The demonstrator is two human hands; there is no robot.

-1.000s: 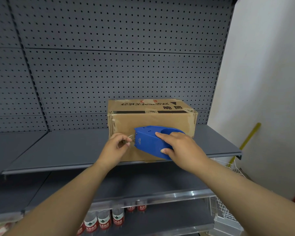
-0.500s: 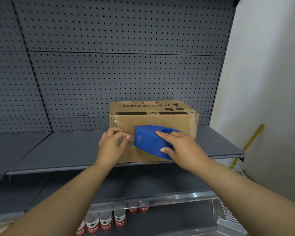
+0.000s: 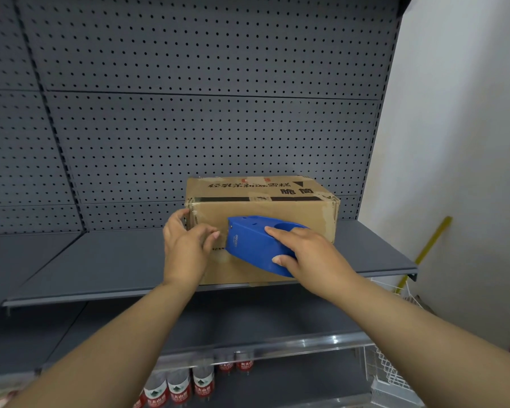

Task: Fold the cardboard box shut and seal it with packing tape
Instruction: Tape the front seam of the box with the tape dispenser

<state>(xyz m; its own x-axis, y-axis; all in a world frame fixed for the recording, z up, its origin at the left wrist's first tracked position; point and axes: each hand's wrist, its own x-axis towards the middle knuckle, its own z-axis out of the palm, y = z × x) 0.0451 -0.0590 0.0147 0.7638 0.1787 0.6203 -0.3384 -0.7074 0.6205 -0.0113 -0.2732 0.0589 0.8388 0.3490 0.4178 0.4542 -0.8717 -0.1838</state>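
Observation:
A closed brown cardboard box (image 3: pixel 265 207) with black printing stands on the grey shelf (image 3: pixel 100 266), its front face toward me. My right hand (image 3: pixel 309 257) grips a blue tape dispenser (image 3: pixel 253 242) held against the box's front face. My left hand (image 3: pixel 186 248) lies flat at the box's front left corner, fingers reaching onto the left side, thumb near the dispenser's tip. Clear tape shows faintly on the face between my hands.
A grey pegboard back panel (image 3: pixel 189 113) rises behind the box. Below are a lower shelf and bottles with red labels (image 3: pixel 189 384). A white wire basket (image 3: pixel 392 375) and a yellow stick (image 3: pixel 424 248) stand at the right by the white wall.
My left hand went from pinching the tape end near the dispenser to pressing flat at the box's left corner. The dispenser stayed almost in place.

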